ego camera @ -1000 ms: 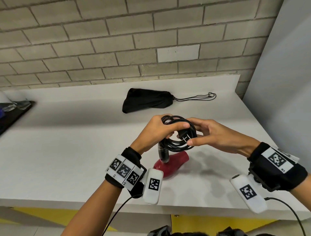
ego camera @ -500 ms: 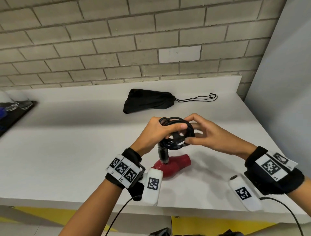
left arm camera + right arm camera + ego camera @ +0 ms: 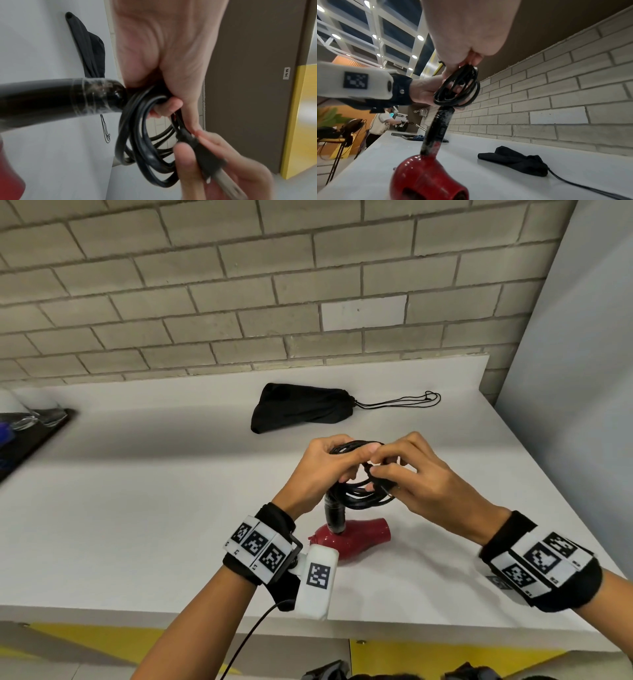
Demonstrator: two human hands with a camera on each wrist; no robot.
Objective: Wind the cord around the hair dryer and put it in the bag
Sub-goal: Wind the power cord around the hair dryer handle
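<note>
A red hair dryer (image 3: 352,539) (image 3: 426,178) with a black handle (image 3: 334,513) (image 3: 51,100) (image 3: 439,128) stands body-down on the white counter (image 3: 137,525). Its black cord (image 3: 363,498) (image 3: 142,142) (image 3: 457,89) is gathered in loops above the handle. My left hand (image 3: 325,467) (image 3: 164,56) grips the loops from the left. My right hand (image 3: 411,477) (image 3: 467,33) pinches the plug (image 3: 204,150) at the coil's right side. A black drawstring bag (image 3: 301,410) (image 3: 92,51) (image 3: 513,161) lies flat farther back on the counter.
A brick wall (image 3: 239,285) backs the counter. The bag's drawstrings (image 3: 407,400) trail to its right. A dark tray with clear objects (image 3: 24,429) sits at the far left edge. A grey panel (image 3: 575,405) closes the right side. Another person (image 3: 382,124) stands far off.
My right hand has moved in over the coil and carried the plug leftwards into the loops. Both hands now sit closer together. The dryer stays where it was.
</note>
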